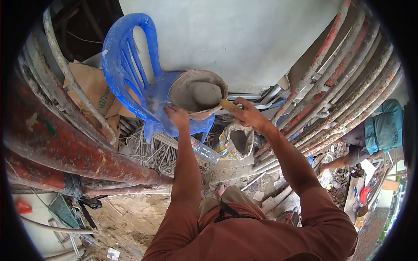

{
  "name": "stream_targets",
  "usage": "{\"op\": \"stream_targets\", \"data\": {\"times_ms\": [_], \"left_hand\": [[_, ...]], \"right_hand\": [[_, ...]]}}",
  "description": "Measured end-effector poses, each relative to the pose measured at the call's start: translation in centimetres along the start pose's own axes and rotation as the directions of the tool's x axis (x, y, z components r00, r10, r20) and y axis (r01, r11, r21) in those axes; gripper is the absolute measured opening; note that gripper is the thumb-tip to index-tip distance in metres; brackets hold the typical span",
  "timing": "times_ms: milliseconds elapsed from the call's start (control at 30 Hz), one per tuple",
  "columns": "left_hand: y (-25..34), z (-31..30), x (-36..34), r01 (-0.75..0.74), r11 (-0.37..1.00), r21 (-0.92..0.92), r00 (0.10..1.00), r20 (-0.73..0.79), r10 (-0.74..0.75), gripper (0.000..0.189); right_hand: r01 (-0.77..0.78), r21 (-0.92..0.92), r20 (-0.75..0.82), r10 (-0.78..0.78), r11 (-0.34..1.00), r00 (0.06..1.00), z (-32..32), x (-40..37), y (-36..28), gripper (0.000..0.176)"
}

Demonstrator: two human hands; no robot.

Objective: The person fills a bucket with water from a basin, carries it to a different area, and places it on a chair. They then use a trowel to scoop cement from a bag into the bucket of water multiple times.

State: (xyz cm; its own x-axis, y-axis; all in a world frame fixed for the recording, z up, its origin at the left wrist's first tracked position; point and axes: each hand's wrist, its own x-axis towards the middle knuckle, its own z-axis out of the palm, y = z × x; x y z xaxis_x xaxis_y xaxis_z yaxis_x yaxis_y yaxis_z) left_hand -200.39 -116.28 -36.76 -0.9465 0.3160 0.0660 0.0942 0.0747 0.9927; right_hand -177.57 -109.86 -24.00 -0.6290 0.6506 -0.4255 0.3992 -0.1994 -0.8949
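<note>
A mortar-caked bucket (pixel 177 89) stands on the seat of a blue plastic chair (pixel 150 37), with a smooth mound of wet grey mortar (pixel 207 93) inside. My left hand (pixel 177 116) is closed on the near left rim of the bucket. At its right side, my right hand (pixel 249 115) grips a short, thick wooden handle (pixel 227 105) of a trowel-like tool. The handle points at the bucket's right rim; I cannot make out its blade. Below my right hand an opened bag of grey powder (pixel 240 141) stands beside a clear plastic bottle (pixel 204 151).
Rusty, paint-flecked pipes (pixel 322 93) rise close on the right, and thick red pipes (pixel 87 148) cross on the left. A pale wall panel (pixel 244 43) backs the chair. Bundled wire (pixel 146 152) lies below it. Another person (pixel 383 130) bends over at far right.
</note>
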Motion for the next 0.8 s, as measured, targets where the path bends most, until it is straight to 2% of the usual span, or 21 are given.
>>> {"op": "stream_targets", "data": {"times_ms": [100, 133, 167, 200, 233, 300, 333, 367, 400, 467, 500, 567, 633, 667, 700, 733, 767, 800], "left_hand": [[-1.2, 0.4, 0.1, 0.010, 1.000, 0.007, 1.000, 0.003, -0.010, 0.030], [-1.2, 0.4, 0.1, -0.012, 1.000, -0.001, 1.000, -0.001, 0.012, 0.031], [-1.1, 0.4, 0.3, -0.017, 1.000, 0.001, 1.000, 0.003, 0.017, 0.031], [-1.0, 0.3, 0.3, -0.007, 1.000, 0.005, 1.000, -0.004, 0.007, 0.032], [-1.2, 0.3, 0.1, 0.007, 1.000, 0.008, 1.000, -0.013, -0.007, 0.032], [-1.3, 0.4, 0.0, 0.013, 1.000, -0.019, 1.000, -0.017, -0.013, 0.033], [-2.7, 0.6, 0.5, 0.013, 0.999, -0.033, 1.000, -0.015, -0.014, 0.034], [-4.0, 0.9, 1.1, 0.014, 0.999, -0.046, 1.000, -0.013, -0.015, 0.034], [-8.2, 1.3, 2.6, 0.052, 0.988, -0.147, 0.998, 0.046, -0.046, 0.035], [-7.0, 1.3, 2.3, 0.100, 0.965, -0.241, 0.991, 0.116, -0.073, 0.036], [-5.7, 1.0, 1.6, 0.043, 0.991, -0.127, 0.997, 0.067, -0.035, 0.037], [-5.0, 0.7, 1.2, -0.012, 1.000, 0.003, 0.999, 0.044, 0.012, 0.038], [-5.8, 0.7, 1.7, 0.044, 0.995, -0.094, 0.998, 0.058, -0.039, 0.038], [-6.4, 0.8, 2.2, 0.067, 0.990, -0.120, 0.996, 0.066, -0.060, 0.038], [-7.1, 0.9, 2.7, 0.021, 0.988, -0.152, 0.999, 0.045, -0.014, 0.038], [-7.8, 0.8, 2.3, -0.024, 0.983, -0.181, 0.999, 0.029, 0.030, 0.038], [-6.8, 0.6, 1.5, -0.009, 0.987, -0.160, 0.998, 0.061, 0.019, 0.038], [-4.0, 0.4, 1.0, 0.035, 0.989, -0.145, 0.999, 0.023, -0.032, 0.036]], "right_hand": [[0.133, -0.238, -0.101, -0.161, 0.962, 0.982, 0.2, 0.0, 1.2, 0.030], [0.133, -0.233, -0.104, -0.161, 0.963, 0.981, 0.0, 0.3, 1.6, 0.030], [0.236, -0.441, -0.139, -0.325, 0.866, 0.935, -0.2, 0.6, 1.9, 0.031], [0.299, -0.632, -0.134, -0.481, 0.715, 0.866, -0.5, 0.8, 2.3, 0.033], [0.297, -0.632, -0.135, -0.479, 0.716, 0.867, -0.3, 0.5, 2.2, 0.033], [0.105, -0.864, -0.134, -0.427, 0.492, 0.894, 0.8, -0.3, 2.4, 0.039], [0.100, -0.863, -0.141, -0.428, 0.495, 0.893, 1.3, -0.7, 2.2, 0.039], [0.072, -0.908, -0.140, -0.462, 0.412, 0.876, 1.9, -1.1, 2.1, 0.039], [0.039, -0.945, -0.135, -0.495, 0.325, 0.859, 2.1, -1.3, 2.1, 0.040], [0.040, -0.951, -0.127, -0.507, 0.307, 0.852, 1.9, -1.2, 2.1, 0.040], [0.050, -0.956, -0.112, -0.519, 0.288, 0.847, 1.8, -1.2, 2.3, 0.039], [0.028, -0.939, -0.156, -0.496, 0.344, 0.854, 1.7, -2.1, 2.6, 0.043], [0.038, -0.839, -0.349, -0.590, 0.543, 0.728, 1.2, -4.3, 4.7, 0.050], [0.026, -0.797, -0.414, -0.576, 0.604, 0.705, 1.0, -5.4, 6.2, 0.054], [0.002, -0.783, -0.434, -0.549, 0.622, 0.714, 1.0, -6.6, 7.9, 0.054], [0.010, -0.746, -0.483, -0.551, 0.666, 0.680, 1.1, -7.9, 10.0, 0.056], [0.018, -0.708, -0.534, -0.551, 0.706, 0.641, 1.3, -9.3, 12.1, 0.058], [-0.049, -0.630, -0.585, -0.432, 0.775, 0.686, 1.8, -10.9, 14.4, 0.060]]}}
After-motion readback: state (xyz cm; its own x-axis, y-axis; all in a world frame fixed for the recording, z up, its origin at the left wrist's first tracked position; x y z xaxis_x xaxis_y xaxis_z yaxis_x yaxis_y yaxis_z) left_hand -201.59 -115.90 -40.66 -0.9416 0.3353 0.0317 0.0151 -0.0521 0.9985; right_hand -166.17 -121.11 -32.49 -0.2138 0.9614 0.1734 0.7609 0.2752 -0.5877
